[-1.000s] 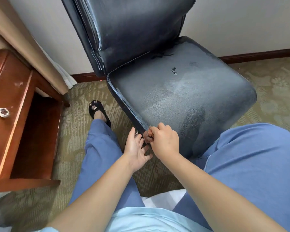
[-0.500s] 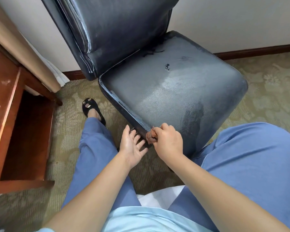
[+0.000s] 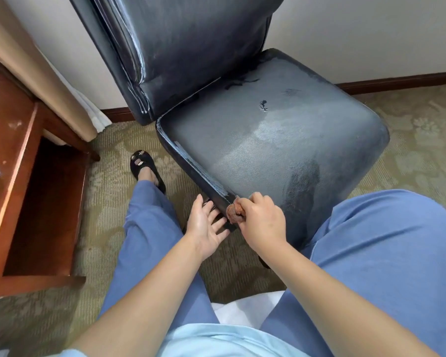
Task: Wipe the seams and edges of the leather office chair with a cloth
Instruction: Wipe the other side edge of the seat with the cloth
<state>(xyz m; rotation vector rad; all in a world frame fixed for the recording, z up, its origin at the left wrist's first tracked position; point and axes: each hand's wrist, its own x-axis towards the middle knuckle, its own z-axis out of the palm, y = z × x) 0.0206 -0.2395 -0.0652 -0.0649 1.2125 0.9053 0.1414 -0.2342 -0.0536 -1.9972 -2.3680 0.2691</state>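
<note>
A dark leather chair (image 3: 268, 140) is seen from above, its backrest at the far side against the pale wall and its worn, scuffed seat spreading toward the near right. A small reddish-brown cloth (image 3: 234, 212) is bunched inside the right hand (image 3: 262, 222), whose fingers are curled tightly around it, and the cloth is pressed against the near left corner of the seat, right where the piped edge seam runs down. Only a wad of the cloth is shown beyond the knuckles, so how it is folded cannot be told. The left hand (image 3: 205, 228) is held just left of that corner with palm turned up and fingers spread and relaxed; its fingertips appear to touch the dark underside of the seat's edge, though contact is hard to confirm from this angle. Nothing is gripped by it. Blue trousers (image 3: 371, 266) are worn on both legs, the right knee being raised close beside the seat's near edge, and a black slipper (image 3: 144, 166) is planted on the patterned green carpet (image 3: 422, 140) to the left of the chair. A reddish wooden desk (image 3: 13, 161) with a round knob stands at the far left, with a beige curtain (image 3: 31, 63) hanging behind it.
</note>
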